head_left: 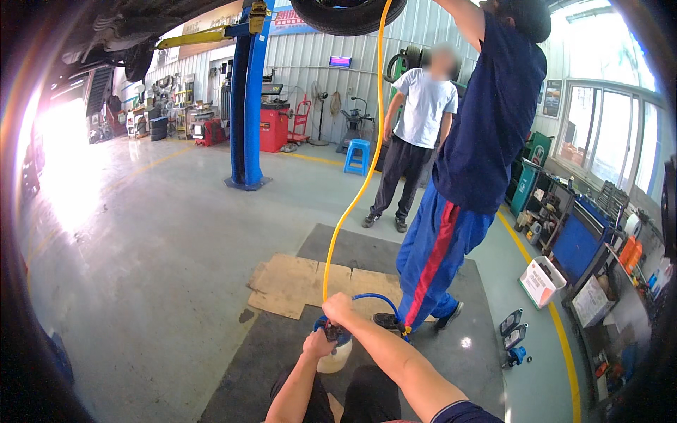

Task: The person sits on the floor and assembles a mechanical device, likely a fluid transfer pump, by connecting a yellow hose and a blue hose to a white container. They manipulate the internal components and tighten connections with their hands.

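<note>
- Blue lift post (247, 106) stands on the floor at far left-centre, well apart from the hands.
- Flattened cardboard (296, 282) lies on a dark mat (282, 352).
- Left hand (319, 343) clenched on the top of a white bottle (333, 356) with a blue cap.
- Right hand (337, 307) just above it, closed around a yellow hose (360, 190) rising to the raised car.
- A person in blue trousers (434, 261) stands beside, arms up.
</note>
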`<act>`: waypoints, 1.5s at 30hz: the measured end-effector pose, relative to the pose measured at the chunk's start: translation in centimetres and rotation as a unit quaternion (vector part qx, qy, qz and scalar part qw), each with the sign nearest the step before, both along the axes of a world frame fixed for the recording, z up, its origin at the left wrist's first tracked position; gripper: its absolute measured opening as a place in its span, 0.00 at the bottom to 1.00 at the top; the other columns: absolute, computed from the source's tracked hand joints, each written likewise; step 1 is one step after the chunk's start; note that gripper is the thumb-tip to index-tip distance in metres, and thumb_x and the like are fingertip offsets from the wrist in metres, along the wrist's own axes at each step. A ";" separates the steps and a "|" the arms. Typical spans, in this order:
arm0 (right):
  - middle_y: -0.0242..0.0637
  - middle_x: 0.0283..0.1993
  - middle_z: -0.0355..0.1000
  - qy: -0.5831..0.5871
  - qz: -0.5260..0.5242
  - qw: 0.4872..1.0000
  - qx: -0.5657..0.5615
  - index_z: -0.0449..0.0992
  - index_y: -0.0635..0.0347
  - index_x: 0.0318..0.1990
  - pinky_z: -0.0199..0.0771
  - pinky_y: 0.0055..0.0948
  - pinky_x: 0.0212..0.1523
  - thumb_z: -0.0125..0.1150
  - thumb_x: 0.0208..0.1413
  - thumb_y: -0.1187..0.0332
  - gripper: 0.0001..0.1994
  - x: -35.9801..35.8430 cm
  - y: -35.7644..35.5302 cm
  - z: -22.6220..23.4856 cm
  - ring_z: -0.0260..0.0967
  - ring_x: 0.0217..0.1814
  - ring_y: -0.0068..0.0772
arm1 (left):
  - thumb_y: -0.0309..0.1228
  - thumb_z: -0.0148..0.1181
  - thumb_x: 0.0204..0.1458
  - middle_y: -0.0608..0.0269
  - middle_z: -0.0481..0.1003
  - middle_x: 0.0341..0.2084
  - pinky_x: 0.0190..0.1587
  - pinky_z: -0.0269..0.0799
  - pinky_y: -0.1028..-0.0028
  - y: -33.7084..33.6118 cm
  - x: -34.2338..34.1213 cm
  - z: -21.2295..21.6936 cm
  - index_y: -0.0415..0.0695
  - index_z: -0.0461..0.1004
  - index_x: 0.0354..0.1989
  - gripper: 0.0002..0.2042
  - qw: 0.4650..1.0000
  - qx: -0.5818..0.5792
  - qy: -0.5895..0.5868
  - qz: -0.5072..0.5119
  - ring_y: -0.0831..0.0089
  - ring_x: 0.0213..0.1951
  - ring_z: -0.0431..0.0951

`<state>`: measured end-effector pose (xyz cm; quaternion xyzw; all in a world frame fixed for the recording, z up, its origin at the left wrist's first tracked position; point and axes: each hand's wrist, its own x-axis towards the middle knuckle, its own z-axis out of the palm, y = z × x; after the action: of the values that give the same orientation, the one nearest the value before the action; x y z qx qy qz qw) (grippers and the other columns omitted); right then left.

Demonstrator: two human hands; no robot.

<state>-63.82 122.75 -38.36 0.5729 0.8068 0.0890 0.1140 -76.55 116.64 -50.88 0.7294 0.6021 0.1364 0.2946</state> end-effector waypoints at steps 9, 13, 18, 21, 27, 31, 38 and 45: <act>0.37 0.37 0.86 0.018 0.050 0.999 0.005 0.90 0.50 0.33 0.86 0.41 0.39 0.81 0.34 0.66 0.13 0.5 -0.1 0.5 0.86 0.43 0.41 | 0.51 0.78 0.45 0.36 0.82 0.46 0.54 0.80 0.53 -0.6 0.5 0.5 0.34 0.71 0.54 0.37 0.998 0.026 -0.047 0.030 0.42 0.52 0.83; 0.41 0.37 0.86 0.011 0.002 0.999 0.040 0.90 0.52 0.33 0.86 0.43 0.40 0.80 0.35 0.67 0.13 0.2 0.3 0.1 0.86 0.41 0.45 | 0.49 0.78 0.44 0.40 0.83 0.47 0.55 0.79 0.52 -0.2 0.6 1.0 0.35 0.70 0.56 0.37 0.995 0.035 -0.084 0.030 0.43 0.53 0.83; 0.44 0.36 0.86 0.003 0.012 0.999 0.038 0.90 0.53 0.32 0.85 0.45 0.39 0.76 0.39 0.67 0.09 -0.1 0.9 -0.8 0.86 0.40 0.46 | 0.52 0.74 0.48 0.38 0.82 0.50 0.56 0.78 0.52 0.6 0.1 -0.8 0.36 0.68 0.61 0.39 0.998 -0.012 -0.057 0.031 0.42 0.55 0.82; 0.40 0.35 0.86 -0.009 0.029 1.000 0.007 0.89 0.51 0.31 0.85 0.42 0.38 0.79 0.36 0.64 0.10 -1.0 -0.7 0.6 0.86 0.39 0.44 | 0.53 0.74 0.50 0.36 0.82 0.48 0.55 0.78 0.51 -0.2 -0.5 -0.4 0.34 0.70 0.57 0.37 0.998 -0.013 -0.052 0.021 0.42 0.54 0.82; 0.37 0.42 0.87 -0.049 -0.009 0.998 -0.044 0.90 0.51 0.40 0.86 0.38 0.44 0.78 0.43 0.65 0.14 -0.5 -0.4 2.0 0.86 0.47 0.40 | 0.54 0.72 0.53 0.35 0.82 0.46 0.53 0.79 0.53 -1.5 -0.1 2.5 0.31 0.74 0.53 0.35 0.997 -0.024 -0.072 0.004 0.43 0.51 0.83; 0.34 0.45 0.87 -0.071 0.003 0.995 -0.064 0.91 0.48 0.43 0.87 0.37 0.44 0.79 0.43 0.66 0.16 -1.1 -0.3 2.9 0.86 0.49 0.37 | 0.58 0.69 0.55 0.36 0.83 0.45 0.53 0.79 0.53 -1.2 -0.3 2.8 0.31 0.75 0.52 0.35 0.995 -0.043 -0.089 0.014 0.44 0.51 0.84; 0.35 0.43 0.87 -0.077 -0.007 0.995 -0.066 0.90 0.50 0.43 0.86 0.37 0.44 0.79 0.41 0.66 0.17 -1.0 0.1 2.4 0.86 0.46 0.40 | 0.60 0.66 0.57 0.38 0.84 0.44 0.51 0.79 0.52 -1.1 -0.2 2.5 0.32 0.76 0.49 0.34 0.994 -0.057 -0.094 0.021 0.44 0.49 0.85; 0.35 0.43 0.87 -0.090 0.003 0.994 -0.068 0.90 0.50 0.41 0.86 0.37 0.45 0.78 0.42 0.65 0.15 -1.9 -0.7 3.6 0.86 0.46 0.40 | 0.60 0.65 0.58 0.38 0.84 0.42 0.50 0.79 0.52 -1.4 -0.8 2.6 0.33 0.76 0.48 0.34 0.995 -0.030 -0.085 0.029 0.44 0.48 0.85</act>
<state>-65.75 122.09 -34.77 0.5513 0.7988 0.0857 0.2249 -77.30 115.20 -48.31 0.6885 0.5992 0.1887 0.3623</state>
